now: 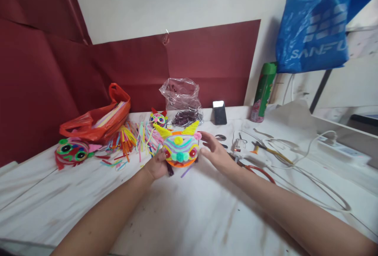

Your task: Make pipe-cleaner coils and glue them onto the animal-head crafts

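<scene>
A colourful animal-face craft (179,149) with yellow horns, red eyes, a teal nose and an orange rim is at the middle of the white marble-look table. My left hand (158,164) grips its left edge, fingers partly hidden behind it. Beside its right edge, near a pink ear, my right hand (215,151) has its fingers apart and holds nothing. Dark tassels hang at the craft's sides, and a purple strip (186,171) lies just below it.
Two similar faces (72,151) (158,118), coloured strips (126,140) and a red bag (100,122) are left and behind. A clear bag (181,94) and phone (219,113) stand behind. Right are pliers (274,153), cables, a glue gun (239,145) and a green can (264,92).
</scene>
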A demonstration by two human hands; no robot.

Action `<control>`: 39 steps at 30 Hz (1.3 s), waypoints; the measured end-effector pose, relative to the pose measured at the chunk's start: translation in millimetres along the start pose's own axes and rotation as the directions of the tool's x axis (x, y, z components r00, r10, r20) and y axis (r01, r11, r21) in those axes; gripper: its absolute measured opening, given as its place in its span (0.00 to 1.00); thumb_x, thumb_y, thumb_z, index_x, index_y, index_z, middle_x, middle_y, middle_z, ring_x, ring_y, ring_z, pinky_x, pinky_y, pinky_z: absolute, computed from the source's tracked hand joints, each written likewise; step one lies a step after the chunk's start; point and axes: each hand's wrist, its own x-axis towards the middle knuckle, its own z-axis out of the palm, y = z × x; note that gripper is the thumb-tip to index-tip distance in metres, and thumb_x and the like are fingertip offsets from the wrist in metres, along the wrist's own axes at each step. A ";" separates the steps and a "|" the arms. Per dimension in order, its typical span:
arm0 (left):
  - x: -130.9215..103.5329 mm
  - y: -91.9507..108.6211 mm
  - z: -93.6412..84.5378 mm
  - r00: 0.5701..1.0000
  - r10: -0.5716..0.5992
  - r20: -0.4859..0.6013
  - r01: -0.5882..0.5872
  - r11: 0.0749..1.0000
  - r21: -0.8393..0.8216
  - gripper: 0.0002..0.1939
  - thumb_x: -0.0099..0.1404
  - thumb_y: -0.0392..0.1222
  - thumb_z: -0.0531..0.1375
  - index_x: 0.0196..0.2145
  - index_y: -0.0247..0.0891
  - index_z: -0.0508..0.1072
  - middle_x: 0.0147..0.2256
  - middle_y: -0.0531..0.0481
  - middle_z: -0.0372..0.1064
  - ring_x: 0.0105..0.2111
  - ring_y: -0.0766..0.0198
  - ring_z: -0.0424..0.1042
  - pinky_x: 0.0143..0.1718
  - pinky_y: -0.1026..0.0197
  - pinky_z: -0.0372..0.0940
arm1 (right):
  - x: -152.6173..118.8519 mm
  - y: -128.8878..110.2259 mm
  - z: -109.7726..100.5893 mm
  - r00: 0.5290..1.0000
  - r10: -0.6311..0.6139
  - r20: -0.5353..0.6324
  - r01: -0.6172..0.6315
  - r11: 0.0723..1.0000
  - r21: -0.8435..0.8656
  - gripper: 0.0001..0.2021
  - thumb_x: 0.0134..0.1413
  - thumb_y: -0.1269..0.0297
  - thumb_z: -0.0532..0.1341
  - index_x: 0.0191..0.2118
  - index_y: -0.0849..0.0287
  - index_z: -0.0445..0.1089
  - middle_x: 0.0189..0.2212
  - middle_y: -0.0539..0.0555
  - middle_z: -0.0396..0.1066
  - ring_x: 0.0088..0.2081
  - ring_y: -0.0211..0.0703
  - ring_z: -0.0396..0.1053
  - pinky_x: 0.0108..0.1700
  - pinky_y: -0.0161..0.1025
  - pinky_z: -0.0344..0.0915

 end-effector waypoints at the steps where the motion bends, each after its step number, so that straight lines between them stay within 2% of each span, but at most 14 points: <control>1: -0.5 -0.9 1.7 1.000 -0.011 0.023 0.011 1.000 0.016 0.32 0.42 0.47 0.69 0.45 0.36 0.70 0.41 0.42 0.74 0.50 0.46 0.66 0.55 0.45 0.56 | -1.5 -1.6 3.1 0.994 -0.010 0.105 0.004 0.999 0.054 0.34 0.37 0.47 0.67 0.51 0.54 0.61 0.53 0.58 0.63 0.55 0.52 0.59 0.57 0.50 0.54; 3: -0.9 -3.1 4.7 0.998 -0.031 0.057 0.028 0.998 0.053 0.33 0.42 0.47 0.69 0.46 0.36 0.69 0.42 0.41 0.73 0.50 0.45 0.66 0.53 0.45 0.58 | -4.9 -6.1 9.2 0.967 -0.025 0.253 -0.018 0.986 0.165 0.38 0.33 0.48 0.69 0.53 0.54 0.59 0.54 0.58 0.63 0.55 0.52 0.60 0.56 0.50 0.55; 5: 0.3 -4.6 6.7 0.998 -0.031 0.061 0.026 0.996 0.090 0.34 0.42 0.45 0.69 0.48 0.37 0.67 0.44 0.41 0.72 0.49 0.46 0.67 0.52 0.46 0.60 | -7.1 -9.7 12.7 0.956 -0.016 0.292 -0.054 0.972 0.227 0.39 0.32 0.51 0.70 0.54 0.54 0.59 0.53 0.58 0.64 0.54 0.52 0.62 0.55 0.49 0.58; 10: 9.0 -2.0 6.6 0.997 0.075 -0.019 -0.070 0.980 0.189 0.34 0.44 0.42 0.69 0.50 0.40 0.64 0.46 0.44 0.70 0.49 0.51 0.67 0.52 0.50 0.61 | -4.6 -6.6 8.8 0.980 0.050 0.193 -0.092 0.973 0.214 0.36 0.31 0.59 0.72 0.50 0.57 0.62 0.51 0.58 0.66 0.50 0.51 0.65 0.54 0.48 0.60; 13: 12.3 0.1 4.2 0.994 0.107 -0.021 -0.100 0.969 0.227 0.33 0.45 0.41 0.69 0.49 0.40 0.65 0.47 0.44 0.69 0.49 0.52 0.67 0.51 0.52 0.61 | -2.1 -1.8 5.5 0.981 0.082 0.174 -0.124 0.960 0.250 0.34 0.30 0.61 0.72 0.49 0.56 0.62 0.49 0.57 0.68 0.49 0.50 0.66 0.52 0.47 0.62; 16: 12.3 1.1 2.6 0.992 0.121 -0.025 -0.113 0.968 0.222 0.31 0.45 0.41 0.69 0.48 0.39 0.66 0.47 0.44 0.68 0.48 0.54 0.67 0.50 0.54 0.62 | -0.8 0.6 3.7 0.982 0.114 0.153 -0.159 0.932 0.326 0.31 0.32 0.59 0.71 0.47 0.55 0.64 0.48 0.55 0.69 0.49 0.50 0.67 0.51 0.48 0.62; 19: 11.4 2.0 3.0 0.986 0.153 -0.070 -0.135 0.968 0.211 0.25 0.47 0.37 0.68 0.44 0.39 0.68 0.43 0.47 0.70 0.45 0.59 0.68 0.46 0.59 0.62 | 0.0 1.6 2.3 0.983 0.113 0.146 -0.163 0.902 0.400 0.29 0.33 0.56 0.71 0.45 0.54 0.66 0.48 0.55 0.70 0.49 0.50 0.67 0.52 0.48 0.62; 26: 9.5 0.4 9.8 0.976 0.190 -0.104 -0.154 0.946 0.285 0.20 0.47 0.33 0.67 0.39 0.39 0.69 0.40 0.49 0.69 0.42 0.62 0.68 0.44 0.60 0.61 | -0.6 5.3 -0.3 0.976 0.112 0.187 -0.181 0.894 0.410 0.33 0.34 0.54 0.70 0.51 0.50 0.64 0.50 0.53 0.69 0.52 0.51 0.64 0.54 0.49 0.60; 29: 8.7 0.2 13.0 0.961 0.217 -0.169 -0.158 0.939 0.304 0.18 0.47 0.34 0.67 0.37 0.36 0.69 0.37 0.49 0.70 0.39 0.63 0.69 0.41 0.61 0.62 | -0.9 10.7 -2.6 0.972 0.133 0.194 -0.205 0.885 0.418 0.31 0.36 0.52 0.69 0.50 0.51 0.65 0.50 0.54 0.69 0.54 0.52 0.63 0.55 0.50 0.59; 34: 9.2 1.9 13.2 0.957 0.166 -0.239 -0.096 0.956 0.276 0.14 0.48 0.39 0.66 0.33 0.33 0.70 0.30 0.50 0.70 0.29 0.66 0.70 0.33 0.62 0.65 | 0.4 19.3 -6.2 0.968 0.162 0.194 -0.234 0.864 0.446 0.25 0.39 0.51 0.68 0.46 0.51 0.68 0.50 0.53 0.70 0.53 0.50 0.64 0.56 0.49 0.58; 39: 12.4 -0.1 12.1 0.947 0.190 -0.258 -0.143 0.971 0.191 0.11 0.50 0.42 0.64 0.25 0.34 0.67 0.27 0.51 0.67 0.29 0.64 0.70 0.30 0.60 0.67 | 0.5 18.4 -6.7 0.965 0.200 0.167 -0.254 0.864 0.434 0.20 0.40 0.51 0.67 0.41 0.53 0.71 0.47 0.52 0.72 0.52 0.50 0.65 0.56 0.50 0.57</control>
